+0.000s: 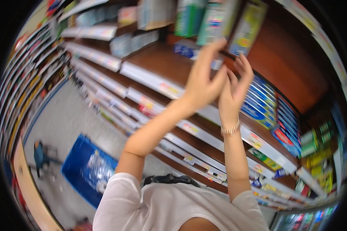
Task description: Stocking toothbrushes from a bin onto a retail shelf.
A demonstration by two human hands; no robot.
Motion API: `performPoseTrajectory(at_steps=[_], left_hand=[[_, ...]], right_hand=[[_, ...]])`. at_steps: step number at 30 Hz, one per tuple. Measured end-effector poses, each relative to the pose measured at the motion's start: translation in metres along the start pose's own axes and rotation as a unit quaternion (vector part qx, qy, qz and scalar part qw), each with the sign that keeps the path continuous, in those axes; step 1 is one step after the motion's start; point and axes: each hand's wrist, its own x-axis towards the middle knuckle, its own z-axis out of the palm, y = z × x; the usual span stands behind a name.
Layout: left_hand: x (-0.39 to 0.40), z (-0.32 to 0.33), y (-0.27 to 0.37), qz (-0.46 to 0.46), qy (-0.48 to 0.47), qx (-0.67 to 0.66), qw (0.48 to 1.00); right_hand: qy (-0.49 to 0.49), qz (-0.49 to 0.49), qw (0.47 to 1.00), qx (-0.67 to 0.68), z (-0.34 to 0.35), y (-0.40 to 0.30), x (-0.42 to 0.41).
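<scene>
Both hands are raised close together over a brown store shelf (159,57) with a white price rail. My left hand (204,78) has thumb and fingers spread, its thumb reaching to the fingers of the other hand; nothing is seen in it. Beside it my right hand (237,78), with a bracelet at the wrist, has its fingers curved; whether something small sits between the two hands is too blurred to tell. Behind the fingertips lies a blue and white box (185,49). A hanging yellow-green package (247,29) and a pale green package (212,24) are just beyond the hands.
Stacked blue toothpaste-like boxes (260,101) stand right of the hands. Lower shelves with price rails (196,131) run below. A blue bin (75,170) holding clear plastic stands on the floor at the left, near a dark teal object (40,154). Another stocked shelf (31,75) lines the far left.
</scene>
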Motion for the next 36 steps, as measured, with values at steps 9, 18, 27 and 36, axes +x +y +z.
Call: performPoseTrajectory(at_steps=[9,18,27,36], left_hand=[[-0.337,-0.165,0.053,-0.447,0.215,0.286,0.820],[-0.610,-0.270,0.187,-0.710,0.391,0.368,0.455],[-0.756,-0.371,0.130,-0.829,0.286,0.268,0.399],[-0.812,-0.487,0.017,-0.755,0.196,0.390,0.489]], right_hand=[[-0.465,0.307,0.806,0.200,0.156,-0.010,-0.279],[-0.793,0.224,0.543,0.163,0.199,-0.048,-0.567],[-0.796,0.231,0.560,0.002,0.200,-0.096,-0.591],[-0.715,0.293,0.635,-0.015,0.204,-0.125,-0.584]])
